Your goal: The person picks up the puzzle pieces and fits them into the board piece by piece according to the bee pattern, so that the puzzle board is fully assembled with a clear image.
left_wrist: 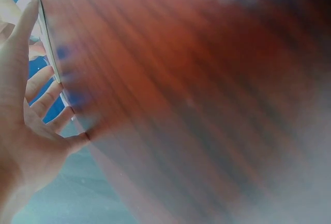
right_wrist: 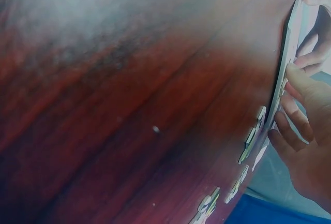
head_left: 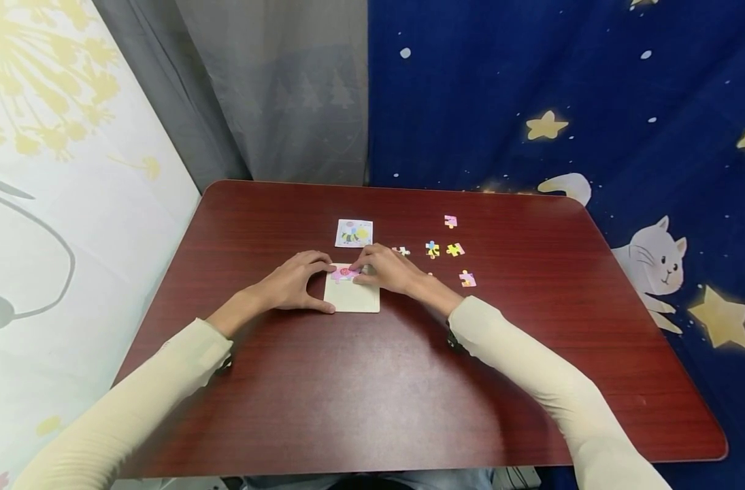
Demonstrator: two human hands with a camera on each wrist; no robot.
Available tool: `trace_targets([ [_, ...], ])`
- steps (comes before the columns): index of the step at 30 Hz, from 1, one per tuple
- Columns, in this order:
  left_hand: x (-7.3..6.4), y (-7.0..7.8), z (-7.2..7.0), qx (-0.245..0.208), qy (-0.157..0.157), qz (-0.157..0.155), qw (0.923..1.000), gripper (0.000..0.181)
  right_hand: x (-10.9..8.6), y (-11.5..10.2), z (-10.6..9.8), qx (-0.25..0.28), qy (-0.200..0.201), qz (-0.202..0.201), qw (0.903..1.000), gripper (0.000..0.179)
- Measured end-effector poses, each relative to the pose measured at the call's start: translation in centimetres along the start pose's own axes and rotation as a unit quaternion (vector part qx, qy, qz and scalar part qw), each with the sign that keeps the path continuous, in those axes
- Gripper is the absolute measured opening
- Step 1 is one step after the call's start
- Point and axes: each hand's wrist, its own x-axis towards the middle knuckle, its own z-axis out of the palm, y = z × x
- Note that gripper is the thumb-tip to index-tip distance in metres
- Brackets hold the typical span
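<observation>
A pale square puzzle board (head_left: 352,298) lies on the table, with pink puzzle pieces (head_left: 345,273) along its far side. My left hand (head_left: 292,282) rests at the board's left edge, thumb near the close corner and fingers by the far one. In the left wrist view, that hand's fingers (left_wrist: 44,100) look spread and fairly straight. Over the board's far right part, my right hand (head_left: 390,267) pinches a puzzle piece with thumb and index finger; the hand mostly hides this piece. From the right wrist view, the board (right_wrist: 289,43) appears edge-on beside the thumb.
A square picture card (head_left: 354,233) with a bee lies beyond the board. Several loose puzzle pieces (head_left: 455,250) are scattered to the right, including pink ones (head_left: 467,278). The brown table (head_left: 439,408) meets curtains (head_left: 470,102) behind it.
</observation>
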Motion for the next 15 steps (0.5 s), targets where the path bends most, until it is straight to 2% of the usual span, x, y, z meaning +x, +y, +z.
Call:
trace_targets([
  [5,-0.06,0.02,0.02,0.001,0.001,0.0,1.0,0.092,-0.05,-0.03,-0.17,-0.009,-0.004,-0.011,0.9999,0.028],
  [15,-0.11,0.1,0.05,0.004,-0.001,-0.004,1.0,0.092,0.02,-0.09,-0.11,0.015,0.001,0.013,0.9998,0.026],
])
